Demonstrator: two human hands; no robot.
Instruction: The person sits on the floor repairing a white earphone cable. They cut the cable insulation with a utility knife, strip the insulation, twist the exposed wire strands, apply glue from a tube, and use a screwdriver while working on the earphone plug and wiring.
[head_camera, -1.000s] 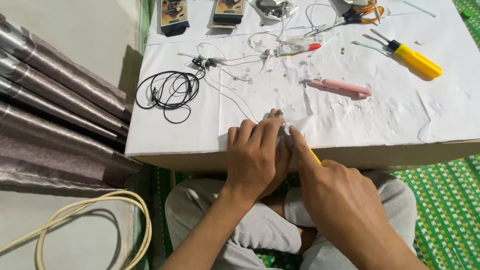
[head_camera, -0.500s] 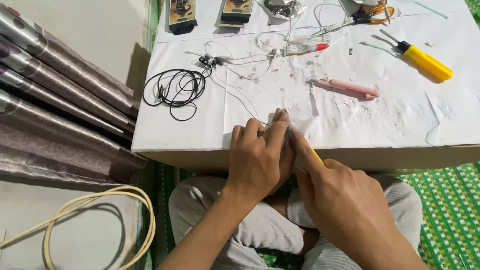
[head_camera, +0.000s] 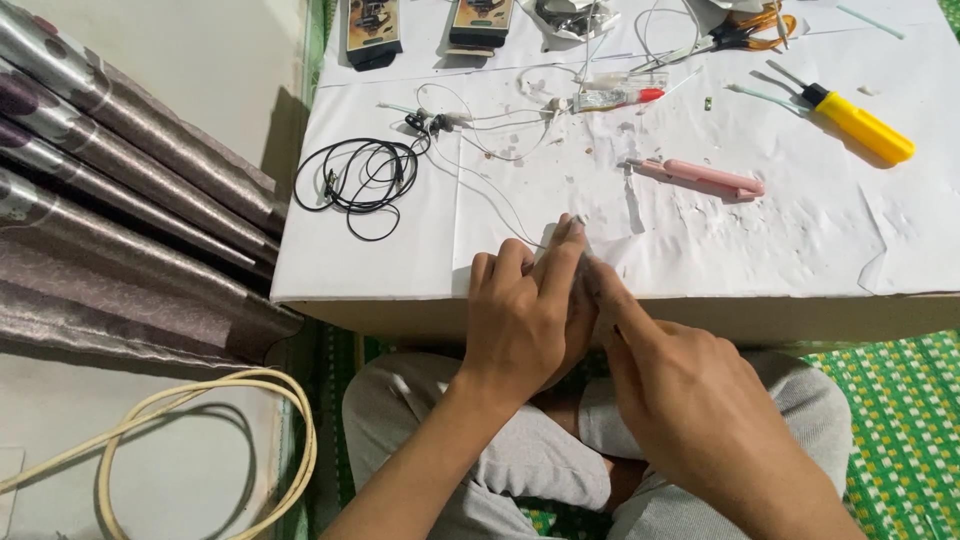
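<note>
While hands pinch thin white wire, paper lies creased.

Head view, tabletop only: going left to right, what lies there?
Coiled black cable → red-tipped clear tool → pink pen-shaped tool → yellow-handled screwdriver.
</note>
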